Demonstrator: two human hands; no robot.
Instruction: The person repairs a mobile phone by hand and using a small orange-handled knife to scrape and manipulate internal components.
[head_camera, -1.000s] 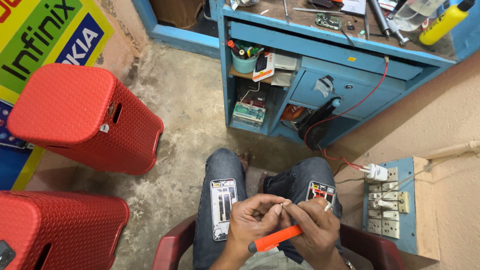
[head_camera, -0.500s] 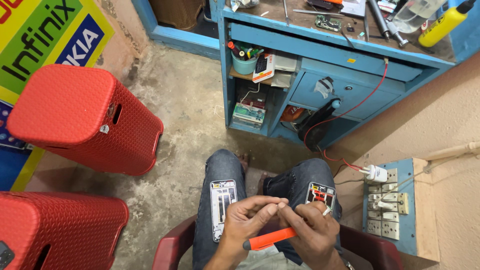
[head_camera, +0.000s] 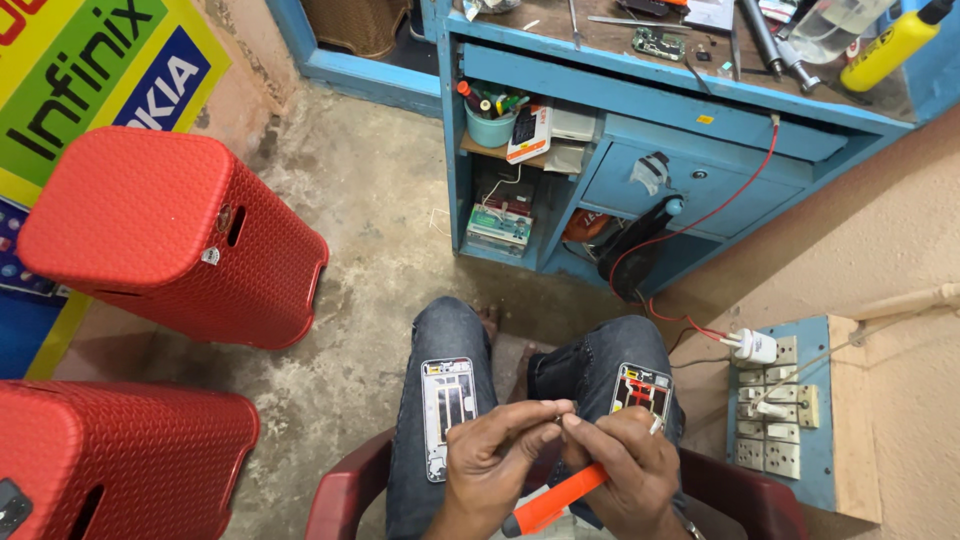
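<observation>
a small phone repair shop. a blue worktop (head_camera: 640, 75) carries a bare circuit board (head_camera: 658, 43), hand tools (head_camera: 765, 35) and a yellow bottle (head_camera: 893, 45); its shelves hold a cup of pens (head_camera: 490, 118) and small boxes (head_camera: 497, 222). opened phone frames (head_camera: 447, 400) lie on the seated person's knees. a colourful phone advertising poster (head_camera: 90, 90), red plastic stools (head_camera: 165, 235), a wall switchboard (head_camera: 775, 410) and a rough concrete floor (head_camera: 370, 200) complete it.

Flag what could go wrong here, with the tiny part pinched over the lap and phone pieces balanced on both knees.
1. The tiny part pinched between left hand and right hand sits above the lap gap; dropped, it likely lands on the rough concrete floor.
2. The phone frame and the opened phone lie loose on the knees; a leg shift could tip them off.
3. The orange-handled screwdriver could slip toward the fingers.
</observation>
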